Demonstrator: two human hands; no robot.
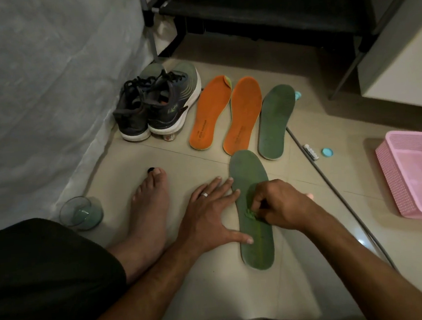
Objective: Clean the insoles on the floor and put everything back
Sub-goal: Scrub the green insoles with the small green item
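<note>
Near green insole [254, 212]: lay flat on the tiled floor [190, 289], in front of the person; every place below is told from this insole.
Left hand [209, 216]: rested flat on the floor, touching the insole's left edge; its fingers [226, 184] were straight and spread, and the thumb tip lay on the insole. It held nothing.
Right hand [282, 204]: was on top of the insole's middle; its fingers were curled and pinched a small light green thing [250, 213] against the insole. What that thing was could not be told.
Other green insole [275, 122]: lay just beyond it, a little to the right.
Two orange insoles [226, 112]: lay side by side beyond it, left of the other green one.
Pair of dark shoes [156, 106]: stood far beyond it to the left, beside the orange insoles.
Glass cup [80, 213]: stood well to its left, past the bare foot [150, 211].
Pink basket [415, 175]: sat well to its right.
Small blue cap [327, 152]: lay on the floor to its right, between it and the basket.
</note>
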